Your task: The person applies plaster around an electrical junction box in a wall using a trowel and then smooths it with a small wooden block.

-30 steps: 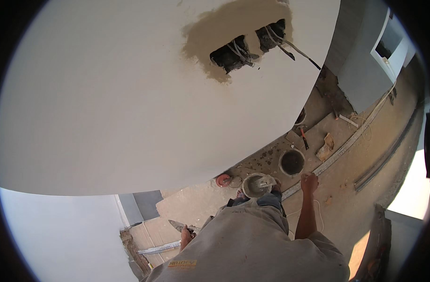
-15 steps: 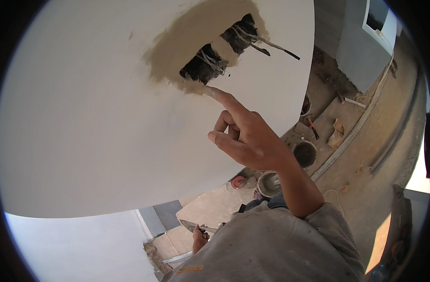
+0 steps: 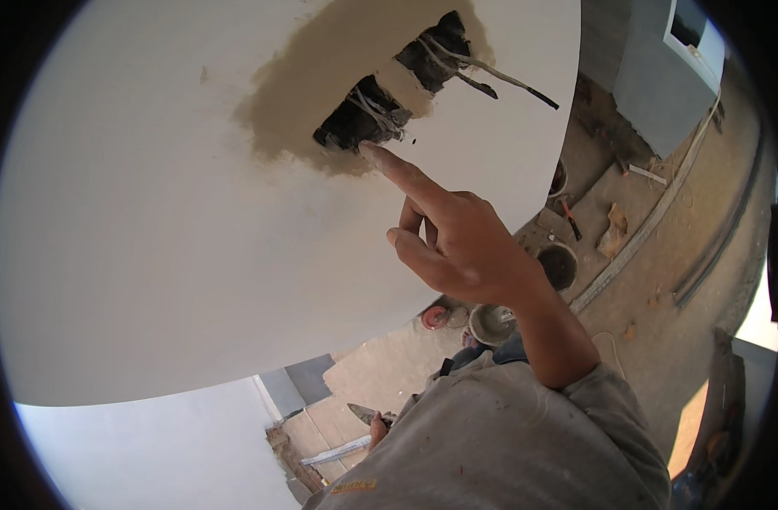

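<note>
The right hand's (image 3: 465, 242) index finger (image 3: 410, 183) reaches out straight, its tip at the lower edge of the nearer wall hole (image 3: 355, 119) and seemingly touching the wall there. The other fingers curl in toward the palm, and the thumb stands apart from the index finger, with nothing held between them. Low on the left, the left hand (image 3: 378, 431) is closed around a trowel (image 3: 362, 413), whose pointed blade sticks out past it; the shirt (image 3: 491, 425) hides part of this hand, so I cannot tell how each finger sits. Around the right fingertip lies a tan plaster patch (image 3: 291, 106), spreading over the pale wall (image 3: 151, 229) on the upper left side of both holes. The second hole (image 3: 427, 55) is up and to the right of the first, a plastered strip between them, and cables (image 3: 525, 83) hang out of it. Beyond the right forearm, on the dusty floor (image 3: 635, 331), are one bucket (image 3: 476, 316) close to the feet, another bucket (image 3: 552, 246) farther off, a red round object (image 3: 435, 318) beside the nearer one, and an orange-and-black hammer (image 3: 571, 221) past the farther one
</note>
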The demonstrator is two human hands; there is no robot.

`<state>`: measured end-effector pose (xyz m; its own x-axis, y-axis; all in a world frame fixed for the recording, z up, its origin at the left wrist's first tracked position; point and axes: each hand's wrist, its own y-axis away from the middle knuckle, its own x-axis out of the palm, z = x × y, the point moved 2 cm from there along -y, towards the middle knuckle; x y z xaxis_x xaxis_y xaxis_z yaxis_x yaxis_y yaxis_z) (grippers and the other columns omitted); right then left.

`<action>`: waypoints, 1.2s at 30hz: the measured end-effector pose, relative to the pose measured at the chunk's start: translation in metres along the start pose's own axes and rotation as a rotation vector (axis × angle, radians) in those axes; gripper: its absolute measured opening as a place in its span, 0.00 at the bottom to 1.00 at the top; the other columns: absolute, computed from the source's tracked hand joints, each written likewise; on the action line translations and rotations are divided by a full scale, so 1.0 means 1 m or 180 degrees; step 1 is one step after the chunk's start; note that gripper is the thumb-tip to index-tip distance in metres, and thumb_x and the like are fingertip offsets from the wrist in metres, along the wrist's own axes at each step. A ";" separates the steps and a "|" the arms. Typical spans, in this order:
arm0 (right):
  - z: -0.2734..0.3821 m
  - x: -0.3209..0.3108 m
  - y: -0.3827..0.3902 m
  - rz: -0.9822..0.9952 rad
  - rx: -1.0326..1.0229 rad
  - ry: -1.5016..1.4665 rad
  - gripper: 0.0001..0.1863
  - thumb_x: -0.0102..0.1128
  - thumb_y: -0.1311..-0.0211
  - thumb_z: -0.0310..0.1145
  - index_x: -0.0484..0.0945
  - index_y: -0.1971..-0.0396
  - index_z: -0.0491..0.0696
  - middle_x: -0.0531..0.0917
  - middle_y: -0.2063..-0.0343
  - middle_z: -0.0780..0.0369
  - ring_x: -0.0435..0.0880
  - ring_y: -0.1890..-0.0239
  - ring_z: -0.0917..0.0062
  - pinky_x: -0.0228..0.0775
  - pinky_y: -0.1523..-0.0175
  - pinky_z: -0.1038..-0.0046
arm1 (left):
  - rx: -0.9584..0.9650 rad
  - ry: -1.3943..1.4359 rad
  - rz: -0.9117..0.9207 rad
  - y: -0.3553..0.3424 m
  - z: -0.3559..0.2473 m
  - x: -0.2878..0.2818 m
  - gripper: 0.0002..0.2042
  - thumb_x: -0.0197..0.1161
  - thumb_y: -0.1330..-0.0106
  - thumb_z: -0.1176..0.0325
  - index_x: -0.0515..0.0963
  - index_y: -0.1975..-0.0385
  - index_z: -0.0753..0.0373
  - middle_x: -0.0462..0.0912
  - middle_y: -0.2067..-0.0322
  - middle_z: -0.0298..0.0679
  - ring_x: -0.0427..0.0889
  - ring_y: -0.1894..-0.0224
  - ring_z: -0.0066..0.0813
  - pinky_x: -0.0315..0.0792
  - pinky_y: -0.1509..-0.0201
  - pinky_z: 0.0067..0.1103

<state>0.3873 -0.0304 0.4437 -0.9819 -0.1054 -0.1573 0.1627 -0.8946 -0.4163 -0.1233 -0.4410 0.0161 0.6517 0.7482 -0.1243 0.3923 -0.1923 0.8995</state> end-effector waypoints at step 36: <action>0.016 -0.005 -0.019 0.0077 -0.0853 0.2750 0.26 0.55 0.41 0.27 0.73 0.39 0.53 0.78 0.84 0.62 0.79 0.83 0.72 0.70 0.76 0.69 | 0.0038 -0.0345 -0.0248 0.043 -0.028 0.053 0.22 0.44 0.24 0.47 0.77 0.57 0.60 0.81 0.72 0.38 0.59 0.88 0.23 0.56 0.86 0.20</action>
<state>0.3875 -0.0195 0.4671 -0.5807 0.3367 -0.7412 0.3054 -0.7539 -0.5817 -0.0902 -0.3914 0.0599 0.6850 0.6884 -0.2386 0.4518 -0.1444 0.8804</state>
